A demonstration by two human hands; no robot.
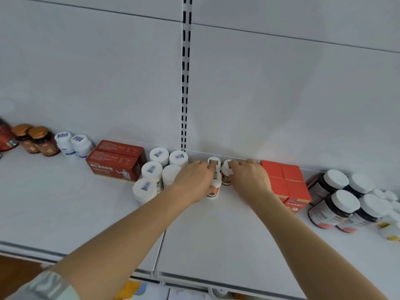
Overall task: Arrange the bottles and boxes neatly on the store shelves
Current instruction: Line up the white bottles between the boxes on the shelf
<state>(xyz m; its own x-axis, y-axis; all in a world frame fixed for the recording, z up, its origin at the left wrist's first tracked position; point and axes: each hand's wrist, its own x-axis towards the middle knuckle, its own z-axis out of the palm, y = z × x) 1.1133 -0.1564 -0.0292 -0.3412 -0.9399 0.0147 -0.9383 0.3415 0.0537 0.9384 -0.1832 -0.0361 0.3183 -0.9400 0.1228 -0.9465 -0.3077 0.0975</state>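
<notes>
Gripping three small bottles point(216, 182), two hands point(195, 182), four orange boxes point(285, 182)

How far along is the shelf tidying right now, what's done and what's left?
Done, it seems: the white bottles, dark red boxes and orange boxes sit grouped by kind at the back of the shelf. In hand: the left hand and right hand are on small orange-label bottles in the middle. Left: the dark bottles at the right look loosely packed.
</notes>
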